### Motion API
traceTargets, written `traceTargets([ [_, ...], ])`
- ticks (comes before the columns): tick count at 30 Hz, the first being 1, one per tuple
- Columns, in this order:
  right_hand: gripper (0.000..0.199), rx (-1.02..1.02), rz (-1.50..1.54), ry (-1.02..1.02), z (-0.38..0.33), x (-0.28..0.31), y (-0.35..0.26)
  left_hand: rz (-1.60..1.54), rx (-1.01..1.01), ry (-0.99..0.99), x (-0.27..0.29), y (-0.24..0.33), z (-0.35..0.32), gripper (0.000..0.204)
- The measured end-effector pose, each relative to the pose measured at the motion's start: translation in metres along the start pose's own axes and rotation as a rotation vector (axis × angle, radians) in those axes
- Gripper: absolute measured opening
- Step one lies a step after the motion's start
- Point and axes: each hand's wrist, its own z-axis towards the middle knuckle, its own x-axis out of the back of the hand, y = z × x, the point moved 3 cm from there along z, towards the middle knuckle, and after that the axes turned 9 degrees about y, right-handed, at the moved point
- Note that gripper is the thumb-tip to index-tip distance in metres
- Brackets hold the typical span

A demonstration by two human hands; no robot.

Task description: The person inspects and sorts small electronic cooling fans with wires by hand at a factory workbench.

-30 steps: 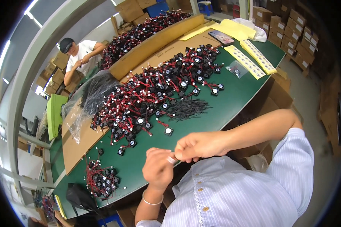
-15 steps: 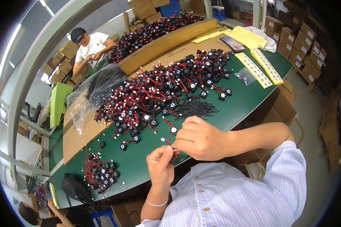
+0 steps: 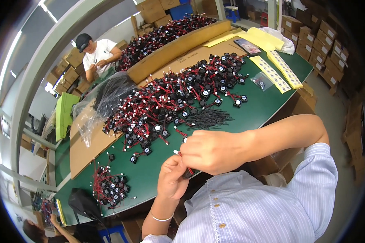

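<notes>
Just past the table's near edge, my left hand (image 3: pixel 172 178) pinches a small black fan (image 3: pixel 188 174) with red leads. Its white plug (image 3: pixel 176 152) pokes up beside my fingers. Pressed against the leads, my right hand (image 3: pixel 215 152) is closed, and its fingers hide whatever they grip. Beyond it lies a bundle of thin black ties (image 3: pixel 211 118). A big heap of similar fans (image 3: pixel 158 105) with red leads and white plugs spreads behind the ties. Another fan (image 3: pixel 185 139) is partly covered by my right hand.
A smaller fan pile (image 3: pixel 110 189) sits left on the green table (image 3: pixel 154 174), near a black bag (image 3: pixel 84 204). Label sheets (image 3: pixel 270 75), a phone (image 3: pixel 247 46) and a clear bag (image 3: pixel 262 82) lie at right. Across the table, a co-worker (image 3: pixel 97 54) handles something small.
My right hand has turned and shifted slightly left over the leads, its elbow swinging outward and up. The fan stays in my left hand, and more of the leads are now covered.
</notes>
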Motion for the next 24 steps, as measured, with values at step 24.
traceTargets([
  [24, 0.026, -0.281, -0.391, 0.422, -0.029, -0.023, -0.021, 0.346, -0.953, 0.245, -0.007, 0.004, -0.009, 0.011],
])
